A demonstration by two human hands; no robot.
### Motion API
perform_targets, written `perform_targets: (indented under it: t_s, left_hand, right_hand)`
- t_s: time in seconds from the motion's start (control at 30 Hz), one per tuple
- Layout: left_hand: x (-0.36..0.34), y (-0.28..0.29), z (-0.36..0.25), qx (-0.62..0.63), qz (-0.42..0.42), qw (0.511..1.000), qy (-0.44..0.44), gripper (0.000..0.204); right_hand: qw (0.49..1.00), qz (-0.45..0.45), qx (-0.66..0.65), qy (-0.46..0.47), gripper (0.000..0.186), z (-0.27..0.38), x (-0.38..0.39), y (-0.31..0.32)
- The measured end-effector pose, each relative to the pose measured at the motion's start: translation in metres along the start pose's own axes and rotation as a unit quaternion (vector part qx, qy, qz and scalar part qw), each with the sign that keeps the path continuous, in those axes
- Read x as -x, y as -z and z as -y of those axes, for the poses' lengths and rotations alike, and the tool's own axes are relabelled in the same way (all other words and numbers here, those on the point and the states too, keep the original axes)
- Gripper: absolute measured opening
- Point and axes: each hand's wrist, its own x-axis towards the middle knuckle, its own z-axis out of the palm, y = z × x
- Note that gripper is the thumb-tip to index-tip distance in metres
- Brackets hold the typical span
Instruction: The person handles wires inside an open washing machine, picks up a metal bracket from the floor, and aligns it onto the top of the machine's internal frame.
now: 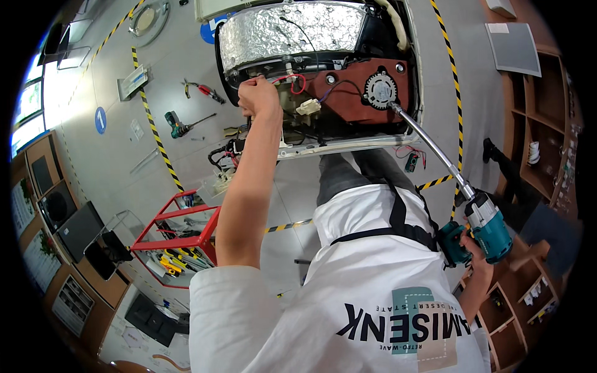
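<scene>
My left hand (257, 97) is closed at the left inner edge of an opened appliance (289, 37) with a crinkled silver foil cover, beside red wire loops; what its fingertips hold is hidden. My right hand (474, 255) grips a teal power driver (491, 230) at the lower right. Its long steel extension (429, 140) reaches up to the round silver part (380, 89) on a red-brown plate (339, 105), where the tip appears to touch. A cream connector (308, 107) on wires lies between my left hand and that round part.
A green drill (177, 124) and red-handled pliers (207, 91) lie on the grey floor. A red tool cart (171, 214) stands lower left, a small meter (411, 162) below the appliance. Someone's dark-clad leg (516, 180) is at right, beside wooden shelves (541, 124). Striped tape (155, 124) marks the floor.
</scene>
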Motion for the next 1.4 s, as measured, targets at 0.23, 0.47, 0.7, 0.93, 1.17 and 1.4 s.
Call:
perform_targets:
  t_s: [0.23,0.47,0.7,0.93,1.17,1.4]
  left_hand:
    - [-0.004,-0.005,0.012,0.043,-0.005,0.996,-0.075,0.019]
    - [0.0,0.002,0.028,0.089,0.0,0.984,-0.155,0.016]
    - [0.002,0.007,0.034,0.092,0.004,0.972,-0.215,0.011]
    - [-0.002,0.016,0.042,0.125,0.037,0.959,-0.25,0.014]
    - [-0.025,0.022,0.06,0.067,0.088,0.959,-0.261,0.014]
    - [-0.008,0.034,0.048,0.025,0.061,0.952,-0.298,0.014]
  right_hand:
    - [0.999,0.019,0.024,0.032,0.05,0.014,-0.002,-0.006]
    - [0.999,0.027,0.026,0.032,0.053,0.007,-0.006,0.004]
    - [0.999,0.016,0.004,0.037,0.053,0.004,-0.004,0.002]
    - [0.999,0.023,0.021,0.015,0.051,0.007,-0.004,0.0]
    - [0.997,0.039,0.021,0.066,0.039,0.014,-0.005,0.001]
    - [0.992,0.003,0.04,0.121,0.046,0.028,-0.03,-0.011]
